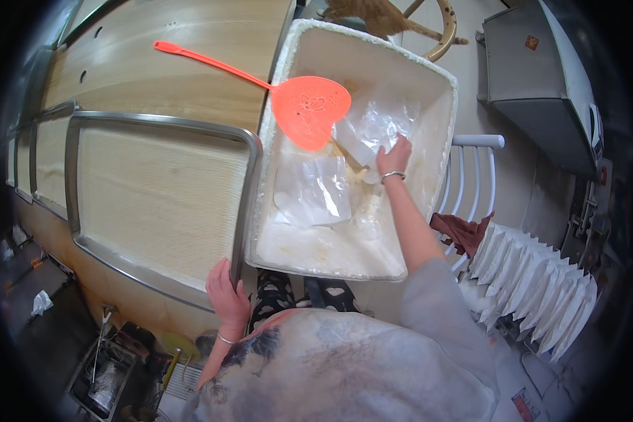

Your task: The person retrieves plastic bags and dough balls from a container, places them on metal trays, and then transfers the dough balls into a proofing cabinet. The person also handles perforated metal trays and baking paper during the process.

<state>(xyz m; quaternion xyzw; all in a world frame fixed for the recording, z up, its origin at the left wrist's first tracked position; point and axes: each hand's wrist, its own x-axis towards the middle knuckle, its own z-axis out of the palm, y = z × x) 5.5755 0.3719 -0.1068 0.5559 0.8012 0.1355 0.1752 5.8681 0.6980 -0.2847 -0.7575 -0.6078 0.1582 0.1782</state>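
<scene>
My left hand (228, 295) is at the near right corner of a shallow metal tray (163, 117), its fingers over the rim and the thumb on the outer side. A smooth, cream-coloured layer fills this tray. Inside a white foam box (430, 79), my right hand (394, 158) touches a clear plastic bag (380, 124), thumb and fingers spread; whether they pinch it is unclear. Another flat clear bag (314, 192) lies nearer in the box, beside a crumpled clear plastic piece (368, 216). An orange heart-shaped fly swatter (311, 111) lies across the box's left rim.
The swatter's handle reaches over a wooden worktop (190, 31). More filled trays (51, 158) stand at far left. A white-railed chair (477, 141) with a brown cloth (461, 232) is right of the box. Several white packets (533, 279) stand in a row. An orange cat (372, 16) is behind.
</scene>
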